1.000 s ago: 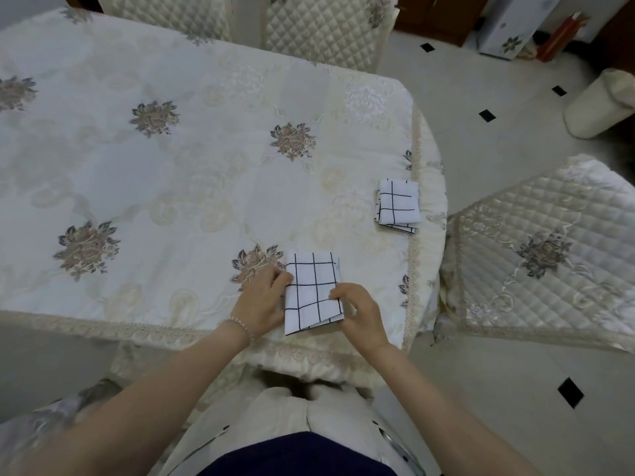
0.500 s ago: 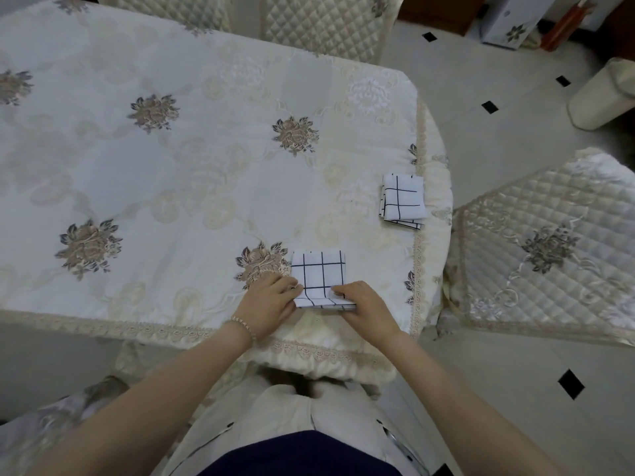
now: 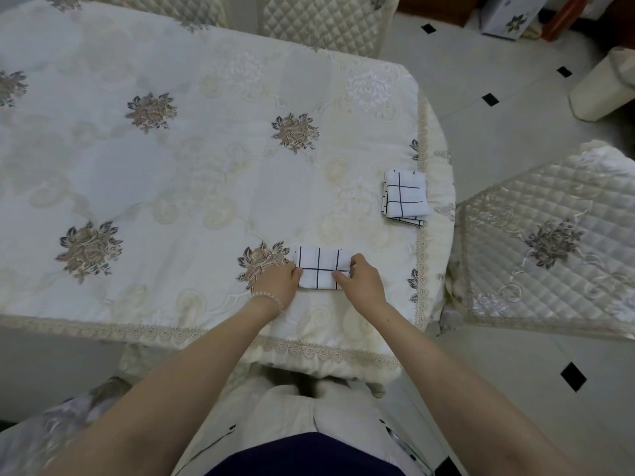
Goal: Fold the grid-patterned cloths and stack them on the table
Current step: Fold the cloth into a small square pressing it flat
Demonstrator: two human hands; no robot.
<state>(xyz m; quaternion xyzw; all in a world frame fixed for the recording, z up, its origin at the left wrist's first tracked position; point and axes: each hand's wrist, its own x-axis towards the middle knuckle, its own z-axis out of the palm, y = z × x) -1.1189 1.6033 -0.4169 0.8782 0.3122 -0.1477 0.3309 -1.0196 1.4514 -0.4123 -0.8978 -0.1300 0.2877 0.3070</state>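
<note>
A white cloth with a black grid (image 3: 319,267) lies folded into a small flat rectangle near the table's front right, on the cream embroidered tablecloth (image 3: 192,187). My left hand (image 3: 278,281) pinches its left edge, fingers curled. My right hand (image 3: 364,280) grips its right end, thumb on top of the cloth and fingers round the far right corner. A stack of folded grid cloths (image 3: 405,197) sits further right and back, close to the table's right edge, apart from both hands.
Quilted cream chairs stand at the right (image 3: 549,242) and behind the table (image 3: 323,25). The table's lace-trimmed front edge (image 3: 309,352) is just before my lap. A pale bin (image 3: 604,87) stands on the tiled floor at the far right.
The cloth went from a taller rectangle hanging over the front edge to a shorter folded one lying flat. Both hands moved forward onto the table with it.
</note>
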